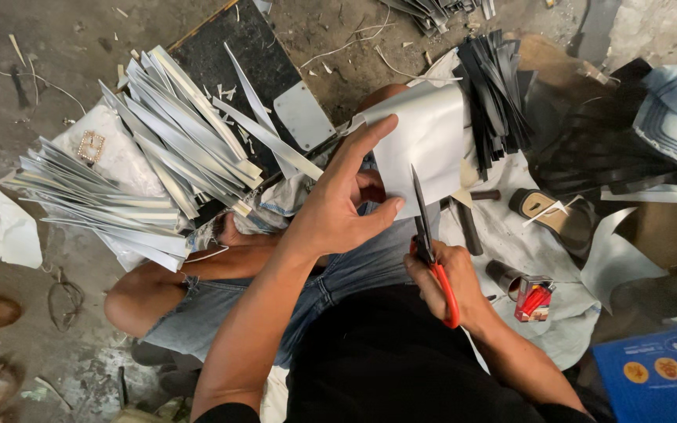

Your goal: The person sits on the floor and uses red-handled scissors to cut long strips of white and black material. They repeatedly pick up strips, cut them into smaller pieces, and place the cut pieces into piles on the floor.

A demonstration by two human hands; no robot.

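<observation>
Left hand: the left hand is spread partly open over the lap, index finger stretched up along the near edge of the white sheet, thumb pressed against the sheet's lower edge; it pinches and steadies the sheet rather than closing into a fist.
Right hand: the right hand is closed around the red handles of the scissors, fingers curled through the loops, wrist low beside the dark shirt.
Scissors: dark blades point up and away from the body, tips reaching into the lower part of the white sheet, just beside the left thumb; whether the blades are parted or closed I cannot tell.
White sheet: a curved, glossy pale piece held above the knees, between the two hands, its far edge lifted toward the black strips.
Cut strips: a fanned heap of pale strips lies on the floor to the left of the knees, well apart from the hands, resting partly on a dark board.
Black strips: a bundle lies behind the sheet, to the right.
Nearby: a sandal sole and a small red-and-white box sit on the pale cloth to the right of the right hand; a blue box fills the lower right corner.
Legs: denim shorts cover the lap beneath both hands.
</observation>
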